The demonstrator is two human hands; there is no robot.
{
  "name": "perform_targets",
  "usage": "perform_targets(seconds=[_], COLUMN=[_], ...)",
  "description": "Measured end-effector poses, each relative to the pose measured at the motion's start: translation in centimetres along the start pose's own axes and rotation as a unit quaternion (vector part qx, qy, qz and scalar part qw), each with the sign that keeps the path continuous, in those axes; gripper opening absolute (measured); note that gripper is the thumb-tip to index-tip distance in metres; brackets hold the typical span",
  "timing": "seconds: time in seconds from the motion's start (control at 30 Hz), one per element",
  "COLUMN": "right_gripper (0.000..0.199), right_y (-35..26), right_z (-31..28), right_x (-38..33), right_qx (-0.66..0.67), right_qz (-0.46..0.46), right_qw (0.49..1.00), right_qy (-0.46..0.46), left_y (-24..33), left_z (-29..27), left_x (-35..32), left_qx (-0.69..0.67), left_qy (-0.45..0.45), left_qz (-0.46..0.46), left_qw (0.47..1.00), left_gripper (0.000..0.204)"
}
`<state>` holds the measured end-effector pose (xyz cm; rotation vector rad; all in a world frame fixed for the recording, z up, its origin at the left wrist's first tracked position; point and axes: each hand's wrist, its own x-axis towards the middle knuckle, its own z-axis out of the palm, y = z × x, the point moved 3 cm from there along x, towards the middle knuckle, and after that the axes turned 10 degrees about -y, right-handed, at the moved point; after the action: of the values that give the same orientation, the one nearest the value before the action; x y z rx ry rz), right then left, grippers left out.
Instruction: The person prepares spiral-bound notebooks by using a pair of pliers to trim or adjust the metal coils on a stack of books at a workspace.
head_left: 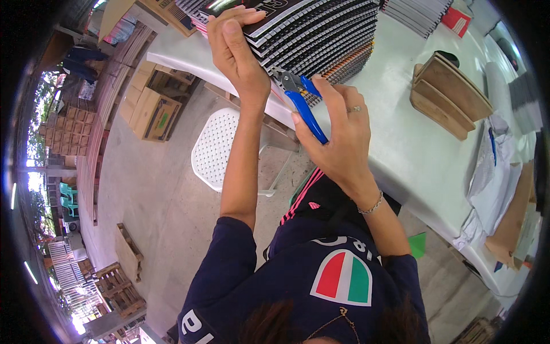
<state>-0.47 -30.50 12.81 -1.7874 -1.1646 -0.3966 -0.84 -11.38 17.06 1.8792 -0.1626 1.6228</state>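
Observation:
A tall stack of spiral notebooks (323,35) with dark covers lies at the table's near edge, their wire bindings turned toward me. My left hand (239,57) rests at the left corner of the top notebook, its fingers stretched over the cover and the thumb apart. In my right hand (338,123) is a pair of blue-handled wire cutters (309,117), held between thumb and fingers. The cutters' metal jaws touch or nearly touch the binding ends at the stack's lower left corner; whether they grip a wire is too small to tell.
The white table (395,137) carries a wooden holder (450,94) at right, more spiral notebooks (417,14) behind, and crumpled plastic wrapping (492,166) along the right side. A white perforated stool (215,149) stands below its edge. Cardboard boxes (152,112) and wooden pallets (120,286) sit at left.

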Motion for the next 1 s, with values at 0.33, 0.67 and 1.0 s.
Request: perform_targets(seconds=[0.33, 0.67, 1.0], right_gripper=[0.061, 0.059, 0.051], right_y=[-0.10, -0.12, 0.30], right_z=[0.05, 0.40, -0.03], right_x=[-0.19, -0.28, -0.30], right_qx=[-0.031, -0.008, 0.243], right_qz=[0.002, 0.004, 0.128], right_qw=[1.000, 1.000, 0.957], right_qy=[0.003, 0.015, -0.093], left_y=[0.16, 0.43, -0.11], left_z=[0.22, 0.15, 0.15], left_x=[-0.16, 0.11, -0.08], left_qx=[-0.017, 0.014, -0.021], left_qy=[0.014, -0.007, 0.007], left_qz=[-0.015, 0.010, -0.006], left_qw=[1.000, 1.000, 1.000], left_gripper=[0.047, 0.047, 0.047])
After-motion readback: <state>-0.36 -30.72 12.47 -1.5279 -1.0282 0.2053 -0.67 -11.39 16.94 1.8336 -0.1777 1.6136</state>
